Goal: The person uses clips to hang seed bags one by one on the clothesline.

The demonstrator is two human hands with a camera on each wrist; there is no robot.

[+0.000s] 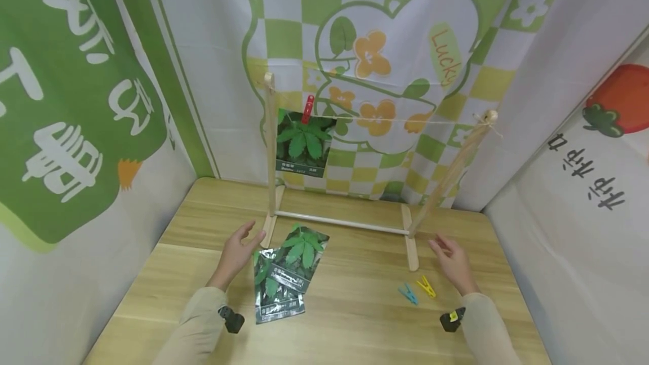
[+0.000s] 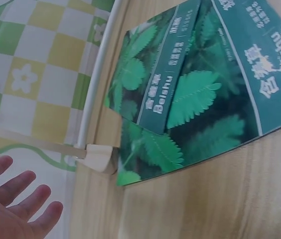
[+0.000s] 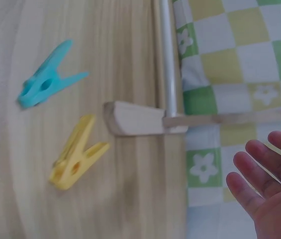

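Holding nothing, fingers spread, the left hand (image 1: 237, 254) is left of bottom centre and the right hand (image 1: 455, 265) lower right, fingers also spread. Between them lie 2 overlapping Beishu leaf-picture packets (image 1: 300, 257), bottom centre, and a blue clothespin (image 1: 408, 294) beside a yellow clothespin (image 1: 427, 286), lower right. Hanging these well likely means keeping each top edge level at the cord (image 1: 431, 122). The head view alone shows a red clothespin (image 1: 307, 110) on a hanging packet (image 1: 302, 150); the left wrist view enlarges the lettering.

wood-grain table (image 1: 355, 325) | checked curtain (image 1: 284, 38) behind | green-and-white left hanging (image 1: 66, 92) | white right hanging (image 1: 547, 213), red fruit print (image 1: 621, 97)
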